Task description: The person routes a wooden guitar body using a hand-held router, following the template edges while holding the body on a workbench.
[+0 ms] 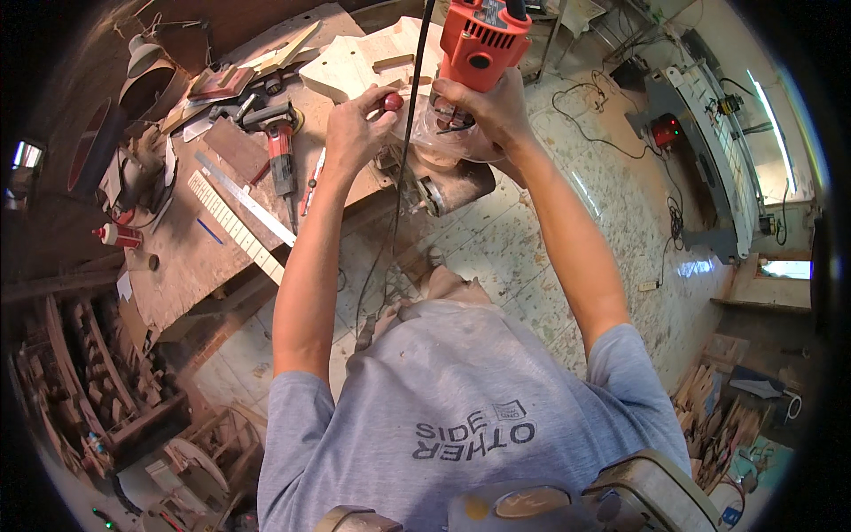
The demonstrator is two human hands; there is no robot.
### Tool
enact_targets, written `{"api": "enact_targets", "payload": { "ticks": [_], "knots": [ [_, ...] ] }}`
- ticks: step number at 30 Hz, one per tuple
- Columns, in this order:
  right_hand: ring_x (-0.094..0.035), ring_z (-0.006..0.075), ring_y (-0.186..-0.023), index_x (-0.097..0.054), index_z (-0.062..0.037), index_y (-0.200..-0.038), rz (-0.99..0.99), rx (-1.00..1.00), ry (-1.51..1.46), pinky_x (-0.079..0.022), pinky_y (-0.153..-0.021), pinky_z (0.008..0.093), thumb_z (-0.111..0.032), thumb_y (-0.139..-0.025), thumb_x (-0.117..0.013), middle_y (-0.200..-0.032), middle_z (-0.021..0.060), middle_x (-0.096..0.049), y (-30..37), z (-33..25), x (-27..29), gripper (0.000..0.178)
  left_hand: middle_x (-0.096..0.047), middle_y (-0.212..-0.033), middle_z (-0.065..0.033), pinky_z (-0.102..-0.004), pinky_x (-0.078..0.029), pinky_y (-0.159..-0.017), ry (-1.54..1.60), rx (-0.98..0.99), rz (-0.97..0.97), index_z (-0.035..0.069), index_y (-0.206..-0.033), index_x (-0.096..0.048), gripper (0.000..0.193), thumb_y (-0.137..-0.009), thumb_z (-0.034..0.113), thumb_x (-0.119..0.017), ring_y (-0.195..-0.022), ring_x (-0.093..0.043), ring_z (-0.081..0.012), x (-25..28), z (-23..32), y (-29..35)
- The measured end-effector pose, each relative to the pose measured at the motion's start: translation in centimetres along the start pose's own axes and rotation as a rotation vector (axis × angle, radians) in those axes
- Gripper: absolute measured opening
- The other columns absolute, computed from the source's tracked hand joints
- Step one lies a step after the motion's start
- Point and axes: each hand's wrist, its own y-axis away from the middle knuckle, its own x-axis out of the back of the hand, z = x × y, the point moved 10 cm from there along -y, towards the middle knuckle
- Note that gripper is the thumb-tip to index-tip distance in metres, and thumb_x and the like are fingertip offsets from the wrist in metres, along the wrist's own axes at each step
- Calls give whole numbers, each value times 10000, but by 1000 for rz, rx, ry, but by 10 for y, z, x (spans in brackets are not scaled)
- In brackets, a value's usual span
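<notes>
Both the left hand (353,133) and the right hand (498,111) gripped parts of an orange-red router (483,53) at a cluttered workbench (177,279), the left thumb and fingertips closed on a round red knob (393,102), the right thumb wrapped across the machine's lower body while the other right fingers lay mostly hidden behind it. The router's housing rose just beyond the right thumb, and a clear plastic skirt (470,148) spread below the right fingers. Just beyond the left fingers lay a pale wooden piece (355,66) with a slot and small holes; whether the machine touched it could not be told. A black cord (409,142) hung between the two hands, just right of the left fingers. To the left of those fingers rested a red-and-black angle grinder (280,155), and farther left, nearer the person, lay a metal ruler (246,198), a slotted wooden fretboard (235,226) and a blue pencil (210,231). Well apart from the fingers, near the bench's left edge, sat a white-and-red bottle (120,235)
</notes>
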Motion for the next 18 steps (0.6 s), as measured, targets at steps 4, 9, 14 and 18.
{"api": "enact_targets", "payload": {
  "ticks": [4, 9, 14, 18],
  "knots": [
    [-717, 134, -826, -744, -42, -1020, -30, 39, 63, -564, -740, 331, -352, -793, -910, -928, 36, -773, -7, 6, 0, 418, -821, -1024, -77, -287, -575, -838, 81, 72, 5, 82, -1282, -751, 386, -904, 162, -739, -917, -745, -111, -2, -10, 3],
    [-718, 132, -805, -740, -28, -1004, -46, -11, 38, -567, -723, 325, -338, -797, -908, -901, 38, -772, 4, -2, -5, 409, -794, -1117, -157, -322, -584, -907, 60, 117, 1, 83, -1230, -775, 376, -866, 174, -755, -1039, -756, -205, 3, -12, 9],
    [-713, 118, -787, -737, -11, -999, -69, -59, -62, -569, -704, 307, -276, -802, -905, -884, 33, -764, 21, -4, -6, 371, -759, -1229, -230, -343, -588, -968, 33, 69, -54, 82, -1212, -792, 414, -809, 169, -768, -1269, -701, -265, 3, -4, 18],
    [-706, 112, -784, -726, 6, -1004, -63, -20, -19, -573, -709, 297, -210, -816, -886, -899, 36, -752, 28, -10, 0, 328, -759, -1276, -183, -337, -573, -992, 11, 42, -86, 54, -1237, -781, 421, -832, 170, -782, -1286, -674, -214, 1, 0, 22]
  ]
}}
